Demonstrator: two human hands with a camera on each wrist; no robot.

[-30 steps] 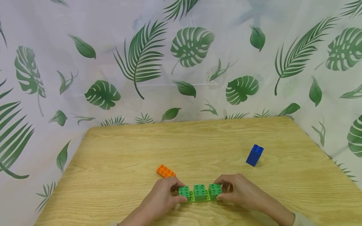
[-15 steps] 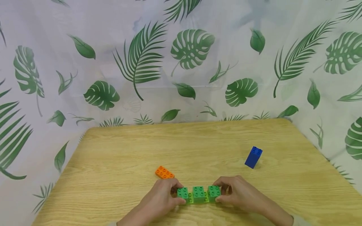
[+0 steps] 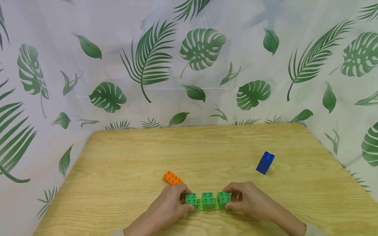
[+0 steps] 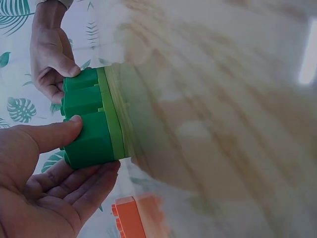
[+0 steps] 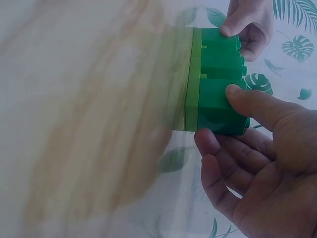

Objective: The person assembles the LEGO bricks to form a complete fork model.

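on a tabletop this glossy, an uneven shove could skew the lime-green base plate, which lies between the two hands and carries three green bricks in a row. the left hand pinches the left green brick, the right hand the right green brick; if they pulled or twisted against each other, an end could pop loose, as only studs seem to hold it. neither hand grips the middle green brick. farther back, the blue block stands tall and narrow, and might tip if an arm caught it. the orange brick sits just beyond the left hand's knuckles, so a small forward drift could nudge it.

the backdrop looks like thin, faintly creased sheeting printed with green leaves. the tabletop shows pale wood grain and a reflective sheen. the blue block is a smooth prism, the orange brick a low oblong, two studs by four; the green bricks are cube-like, four round studs each, apparently hard plastic.
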